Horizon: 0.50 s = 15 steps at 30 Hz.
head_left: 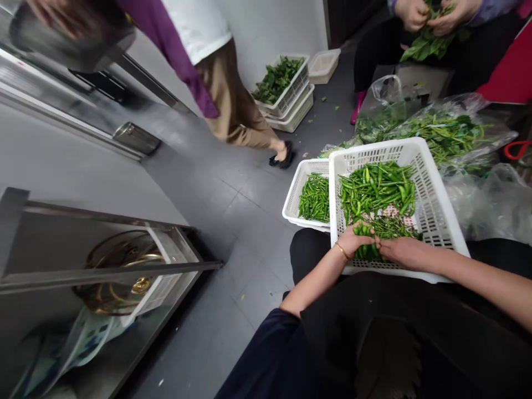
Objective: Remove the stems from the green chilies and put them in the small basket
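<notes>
- Left hand (354, 240), a gold-coloured bracelet on its wrist: its fingers are curled around a small bunch of glossy green chilli peppers (367, 253), at the near side of a large white perforated plastic basket (453, 235).
- Right hand (402, 251): reaches in from the right, fingertips at the bunch beside the left hand; whether its fingers are pinched together or slightly apart cannot be told.
- The large basket rests across black-clothed legs. Inside, beyond the hands, lies a heap of long green chilli peppers (376, 187), with a patch of thin dark-green stalks (397, 226) nearer the hands.
- Just left of it: a smaller white plastic basket (292, 204) of slender green peppers (315, 198).
- Beyond, on the right: clear plastic bags (496, 133) of leafy greens, and a seated person's hands (434, 15) holding green leaves.
- Upper left: a person in brown trousers (228, 91) on the grey tiled floor (249, 233).
</notes>
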Motion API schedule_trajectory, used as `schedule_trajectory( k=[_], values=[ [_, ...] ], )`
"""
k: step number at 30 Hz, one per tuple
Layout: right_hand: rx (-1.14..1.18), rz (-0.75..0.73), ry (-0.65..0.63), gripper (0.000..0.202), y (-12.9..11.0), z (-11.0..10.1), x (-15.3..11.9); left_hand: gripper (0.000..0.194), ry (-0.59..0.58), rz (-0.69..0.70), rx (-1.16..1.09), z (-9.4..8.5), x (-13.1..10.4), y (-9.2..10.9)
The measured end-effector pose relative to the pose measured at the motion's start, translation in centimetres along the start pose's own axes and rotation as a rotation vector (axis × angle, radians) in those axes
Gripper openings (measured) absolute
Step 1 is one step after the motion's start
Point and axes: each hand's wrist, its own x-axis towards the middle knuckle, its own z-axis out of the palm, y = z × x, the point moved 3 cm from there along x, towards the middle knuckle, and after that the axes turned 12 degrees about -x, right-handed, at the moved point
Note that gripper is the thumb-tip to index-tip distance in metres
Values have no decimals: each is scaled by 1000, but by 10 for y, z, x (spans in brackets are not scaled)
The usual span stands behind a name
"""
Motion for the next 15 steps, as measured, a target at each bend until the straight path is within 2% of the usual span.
schedule_trajectory(
  k=[3, 4, 6, 10, 12, 15],
  values=[
    [-26, 162, -124, 28, 14, -10, 4, 41, 65, 87, 171, -1, 1, 1],
    [-31, 245, -104, 32, 16, -15, 7, 39, 84, 108, 218, -1, 1, 1],
    [-23, 356, -23, 39, 15, -23, 16, 38, 50, 97, 298, 2, 0, 1],
    [51, 384, 35, 39, 14, -16, 18, 39, -56, -35, 272, 5, -5, 2],
    [134, 397, -12, 35, 25, -5, 5, 41, -4, -42, 195, 1, -7, 8],
    [180, 389, -171, 26, 42, 6, -14, 55, 90, -19, 129, -7, -6, 15]
  ],
)
